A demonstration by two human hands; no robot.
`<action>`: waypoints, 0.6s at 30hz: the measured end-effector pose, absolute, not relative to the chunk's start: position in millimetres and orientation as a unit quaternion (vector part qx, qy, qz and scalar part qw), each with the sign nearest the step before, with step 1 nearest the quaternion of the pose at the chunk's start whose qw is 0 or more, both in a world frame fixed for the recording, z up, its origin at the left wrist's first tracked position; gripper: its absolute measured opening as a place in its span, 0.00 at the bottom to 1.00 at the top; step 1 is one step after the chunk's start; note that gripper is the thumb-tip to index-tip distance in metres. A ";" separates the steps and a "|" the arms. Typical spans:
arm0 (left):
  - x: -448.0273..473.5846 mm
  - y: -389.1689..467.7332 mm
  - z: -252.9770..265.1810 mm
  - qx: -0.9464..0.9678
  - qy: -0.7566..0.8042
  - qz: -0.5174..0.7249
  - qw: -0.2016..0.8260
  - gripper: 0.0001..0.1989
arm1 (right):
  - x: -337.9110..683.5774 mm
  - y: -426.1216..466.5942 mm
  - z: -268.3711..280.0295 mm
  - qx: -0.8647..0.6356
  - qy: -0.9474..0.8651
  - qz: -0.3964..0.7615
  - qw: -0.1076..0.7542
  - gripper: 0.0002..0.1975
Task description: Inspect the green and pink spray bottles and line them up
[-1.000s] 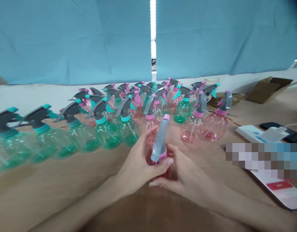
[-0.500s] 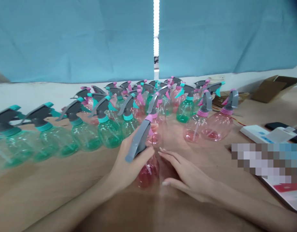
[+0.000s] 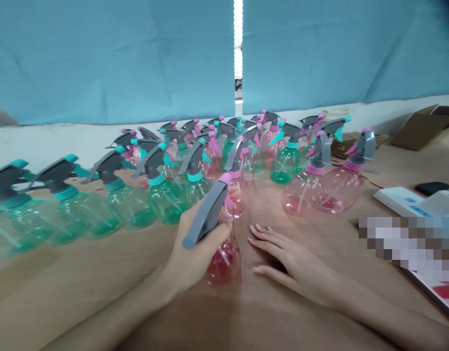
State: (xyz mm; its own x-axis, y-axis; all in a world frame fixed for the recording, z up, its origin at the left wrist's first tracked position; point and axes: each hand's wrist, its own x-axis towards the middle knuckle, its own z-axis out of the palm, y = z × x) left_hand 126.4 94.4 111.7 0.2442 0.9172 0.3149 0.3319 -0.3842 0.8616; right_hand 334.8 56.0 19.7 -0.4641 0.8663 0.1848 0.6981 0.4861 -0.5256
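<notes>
Wrapped round the neck of a pink spray bottle, my left hand keeps it upright near the front of the wooden table. The bottle is see-through, with a grey lever and pink nozzle pointing away from me; its collar is hidden by the fingers. My right hand is just right of the bottle, apart from it, palm down with fingers stretched and holding nothing. Right behind the held bottle stands another pink spray bottle.
A row of green spray bottles runs along the left. More pink and green bottles crowd the back, with two pink ones at right. A white power strip, a partly blurred-out flat device and a cardboard box lie further right.
My right hand has drawn a little away to the right from the bottle. The left hand stays on the bottle's neck. The view has shifted slightly.
</notes>
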 end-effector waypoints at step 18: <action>125.3 95.4 113.2 0.695 0.429 0.422 0.393 0.11 | 335.8 57.2 15.7 -0.479 -0.843 0.172 0.172 0.30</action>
State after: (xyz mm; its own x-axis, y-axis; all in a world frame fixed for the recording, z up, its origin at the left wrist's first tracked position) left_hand 125.3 95.4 113.2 0.2746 0.9287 0.2491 0.2644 -0.3220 0.9091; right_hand 335.8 57.2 15.7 -0.4819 0.8672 0.1252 0.7493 0.4819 -0.4542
